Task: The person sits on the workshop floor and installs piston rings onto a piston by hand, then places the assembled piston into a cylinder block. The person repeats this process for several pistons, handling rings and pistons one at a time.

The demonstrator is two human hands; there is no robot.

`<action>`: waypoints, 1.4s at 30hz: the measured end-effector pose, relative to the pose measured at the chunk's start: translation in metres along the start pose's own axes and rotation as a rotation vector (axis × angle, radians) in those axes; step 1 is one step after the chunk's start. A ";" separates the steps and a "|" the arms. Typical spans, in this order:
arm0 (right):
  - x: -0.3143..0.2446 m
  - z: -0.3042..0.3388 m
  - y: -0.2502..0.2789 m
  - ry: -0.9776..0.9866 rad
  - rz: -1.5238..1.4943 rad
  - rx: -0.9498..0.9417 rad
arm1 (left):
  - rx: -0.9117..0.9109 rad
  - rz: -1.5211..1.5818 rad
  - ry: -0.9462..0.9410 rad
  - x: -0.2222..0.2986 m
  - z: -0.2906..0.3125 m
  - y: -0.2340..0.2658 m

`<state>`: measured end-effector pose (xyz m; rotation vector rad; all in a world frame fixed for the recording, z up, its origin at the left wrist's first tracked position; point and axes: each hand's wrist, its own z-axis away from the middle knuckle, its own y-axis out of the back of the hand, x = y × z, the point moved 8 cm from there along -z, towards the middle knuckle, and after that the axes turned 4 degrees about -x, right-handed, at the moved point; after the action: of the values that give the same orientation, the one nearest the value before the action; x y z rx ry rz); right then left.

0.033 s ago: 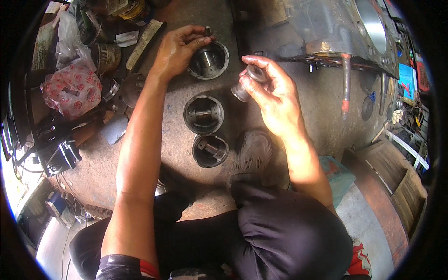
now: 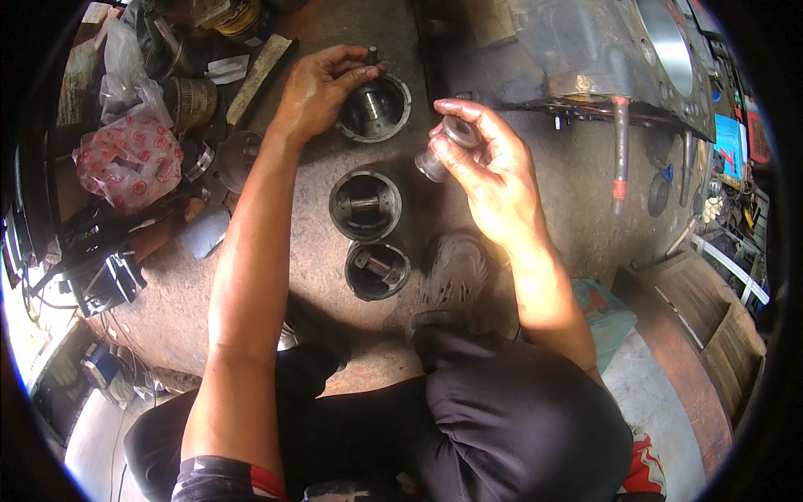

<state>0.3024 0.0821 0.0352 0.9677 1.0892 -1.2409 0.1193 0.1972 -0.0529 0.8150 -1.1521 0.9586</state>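
My left hand [image 2: 322, 88] is at the far one of three engine pistons [image 2: 405, 117], beside its rim. Between thumb and fingers is a short dark metal pin [image 2: 372, 55], its upper end sticking up past the fingertips. To the right, my right hand [image 2: 493, 163] is raised and pinches a dull metal spool-shaped part [image 2: 432, 165] with a round flange at its end; the palm side hides some of it. Below the far piston, the middle piston [image 2: 336, 209] and the near piston [image 2: 405, 280] stand open side up, each with a crosswise pin inside.
A large engine block [image 2: 577, 54] with a red-marked stud [image 2: 619, 159] lies at the upper right. Left of my arm are a plastic bag [image 2: 130, 163], a wooden strip [image 2: 259, 79] and assorted parts. My shoe [image 2: 453, 272] is beside the near piston; a wooden crate [image 2: 711, 326] stands far right.
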 end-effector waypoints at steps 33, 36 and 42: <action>-0.042 -0.039 -0.005 0.380 0.137 0.147 | 0.172 -0.507 -0.373 0.021 0.026 -0.012; -0.043 -0.051 -0.004 0.480 0.227 0.188 | 0.165 -0.541 -0.414 0.027 0.028 -0.014; -0.017 -0.070 -0.011 0.562 0.268 0.251 | 0.177 -0.530 -0.439 0.027 0.027 -0.014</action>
<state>0.2846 0.1522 0.0360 1.6649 1.1917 -0.9167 0.1261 0.1729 -0.0209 1.4393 -1.1386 0.4497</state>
